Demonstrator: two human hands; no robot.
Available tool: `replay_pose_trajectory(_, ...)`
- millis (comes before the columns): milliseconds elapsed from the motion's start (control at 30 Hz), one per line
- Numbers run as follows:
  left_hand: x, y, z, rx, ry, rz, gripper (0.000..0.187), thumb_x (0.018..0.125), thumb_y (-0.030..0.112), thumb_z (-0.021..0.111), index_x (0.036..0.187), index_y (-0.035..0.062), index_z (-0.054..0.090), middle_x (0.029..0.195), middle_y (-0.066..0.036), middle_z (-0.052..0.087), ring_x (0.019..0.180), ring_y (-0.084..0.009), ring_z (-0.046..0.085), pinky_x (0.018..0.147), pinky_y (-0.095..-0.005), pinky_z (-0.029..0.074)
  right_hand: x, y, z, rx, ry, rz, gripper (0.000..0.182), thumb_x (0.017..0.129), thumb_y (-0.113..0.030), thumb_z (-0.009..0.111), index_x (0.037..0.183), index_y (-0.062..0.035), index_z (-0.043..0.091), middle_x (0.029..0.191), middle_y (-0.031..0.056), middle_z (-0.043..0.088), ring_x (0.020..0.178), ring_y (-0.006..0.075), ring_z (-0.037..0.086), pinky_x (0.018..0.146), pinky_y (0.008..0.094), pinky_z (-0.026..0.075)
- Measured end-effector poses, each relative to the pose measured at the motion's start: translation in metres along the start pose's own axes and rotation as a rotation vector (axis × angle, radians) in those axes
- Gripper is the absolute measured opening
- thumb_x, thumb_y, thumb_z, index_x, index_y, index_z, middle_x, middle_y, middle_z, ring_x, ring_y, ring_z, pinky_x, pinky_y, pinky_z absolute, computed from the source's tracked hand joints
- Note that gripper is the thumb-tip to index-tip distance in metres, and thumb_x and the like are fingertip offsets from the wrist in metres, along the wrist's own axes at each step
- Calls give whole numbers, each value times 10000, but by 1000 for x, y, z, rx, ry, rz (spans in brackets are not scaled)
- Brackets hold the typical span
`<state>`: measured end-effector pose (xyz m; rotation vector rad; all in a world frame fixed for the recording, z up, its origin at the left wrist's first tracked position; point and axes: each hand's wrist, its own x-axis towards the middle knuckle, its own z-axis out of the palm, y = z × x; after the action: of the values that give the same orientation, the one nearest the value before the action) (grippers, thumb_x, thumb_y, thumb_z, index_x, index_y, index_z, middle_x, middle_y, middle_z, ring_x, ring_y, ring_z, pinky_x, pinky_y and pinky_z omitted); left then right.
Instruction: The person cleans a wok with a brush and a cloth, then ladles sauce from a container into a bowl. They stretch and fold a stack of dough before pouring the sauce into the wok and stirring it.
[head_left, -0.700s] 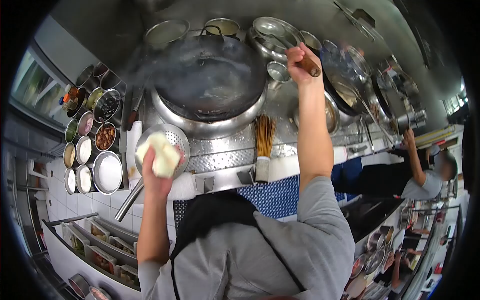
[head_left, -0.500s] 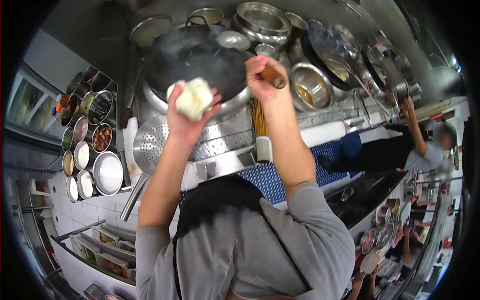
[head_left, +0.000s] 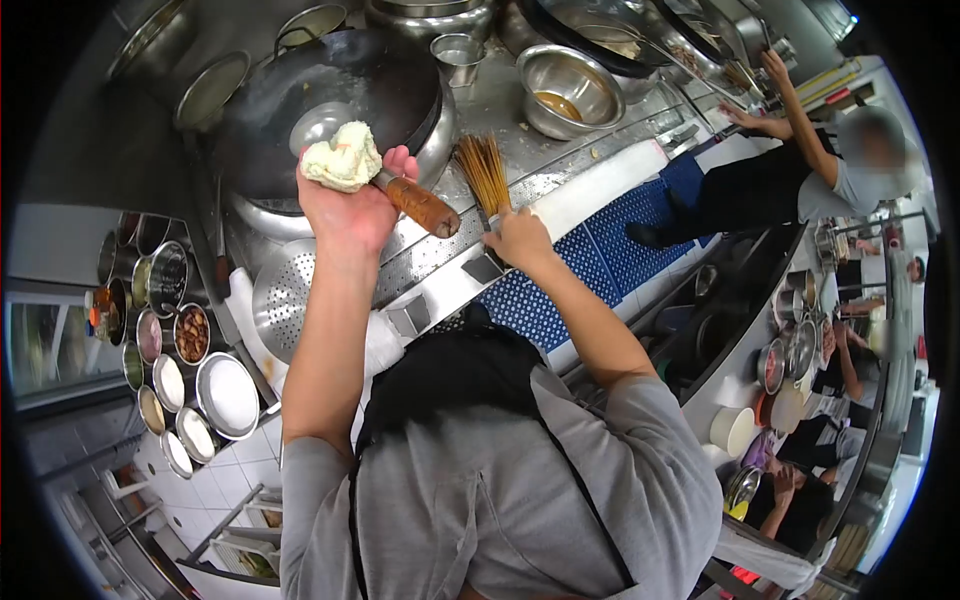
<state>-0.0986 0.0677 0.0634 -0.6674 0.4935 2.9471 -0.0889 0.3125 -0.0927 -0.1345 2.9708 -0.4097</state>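
Note:
My left hand [head_left: 350,212] is at the near rim of a dark wok [head_left: 270,110], palm up, with a crumpled pale cloth [head_left: 343,158] in it. A ladle's wooden handle [head_left: 424,208] lies across the same hand, beside its curled fingers; the cloth hides part of the shaft. The round metal ladle bowl [head_left: 322,128] is over the wok. To the right, my right hand [head_left: 522,240] is closed around the lower end of a bamboo wok brush [head_left: 484,172], whose bristles point away from me. The brush's base is mostly hidden by my fingers.
A perforated strainer [head_left: 285,300] lies left of my left forearm. Beyond it stand several seasoning containers [head_left: 228,395]. A steel bowl with brown liquid [head_left: 570,92] and a small metal cup [head_left: 458,58] sit on the stove. A co-worker [head_left: 770,180] stands at the right.
My right hand has let go of the ladle handle and come down to the bamboo brush. The handle now lies at my left hand. The camera view has turned and shifted.

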Motion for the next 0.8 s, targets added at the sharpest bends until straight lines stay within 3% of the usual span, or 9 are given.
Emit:
replay_pose_trajectory(67,1,-2,5,-17,-55,-19,693,936,633,371,1193,18,558,1152,-247,510,1033,-379,515,935,-556,453,-2,11,18,47,47,83,631,852,-308,677,1372,-3,490,867,298,675,848,471,666,809,522,534)
replay_pose_trajectory(100,2,-3,0,-35,-89,-54,690,937,630,372,1193,17,560,1148,-247,514,1031,-377,517,934,-551,454,1,14,20,39,8,123,738,856,-291,627,1486,-38,339,930,300,680,874,473,665,821,506,535)
replay_pose_trajectory(267,-11,-2,-21,-115,-159,-42,650,937,616,396,1098,21,603,1057,-233,581,956,-363,571,884,-507,489,-24,28,-3,356,131,111,612,865,-238,559,1432,-46,428,1012,266,688,869,456,669,826,470,530)
replay_pose_trajectory(300,-17,-2,-23,-105,-138,15,661,909,640,443,1039,18,624,984,-225,610,873,-344,596,783,-460,533,-33,38,0,403,134,90,589,868,-231,550,1418,-45,447,1018,252,693,858,443,675,824,463,529)
replay_pose_trajectory(400,-15,18,-61,-280,-204,40,688,871,657,512,1016,-3,638,959,-240,617,801,-312,605,667,-378,547,-33,61,-8,1143,-23,338,435,926,-191,609,1335,-54,552,969,146,697,781,208,674,706,328,552)
replay_pose_trajectory(500,-20,48,-81,-350,-343,0,666,860,578,614,1022,-68,637,989,-280,552,716,-223,537,577,-258,521,-25,23,-82,1084,53,78,570,858,-187,770,1355,-36,535,996,111,685,797,149,646,711,271,530)
replay_pose_trajectory(633,-25,63,-87,-240,-311,-70,673,890,561,608,1040,-95,620,1013,-269,521,684,-199,518,500,-226,499,46,-50,-146,532,207,-524,572,840,-278,756,1351,-94,579,1148,138,701,1004,245,684,875,369,516)
replay_pose_trajectory(700,-29,61,-84,-161,-281,-67,656,896,557,604,1020,-87,622,981,-260,535,646,-191,508,475,-217,488,82,-109,-165,190,118,-428,517,814,-343,730,1291,-168,630,1082,194,707,1027,347,677,912,433,522)
replay_pose_trajectory(800,-36,62,-79,-92,-278,-55,618,909,551,592,990,-61,635,917,-247,556,610,-182,496,461,-200,486,140,-161,-132,-161,58,-664,380,771,-258,737,1141,-169,721,1008,170,727,969,342,699,877,435,547)
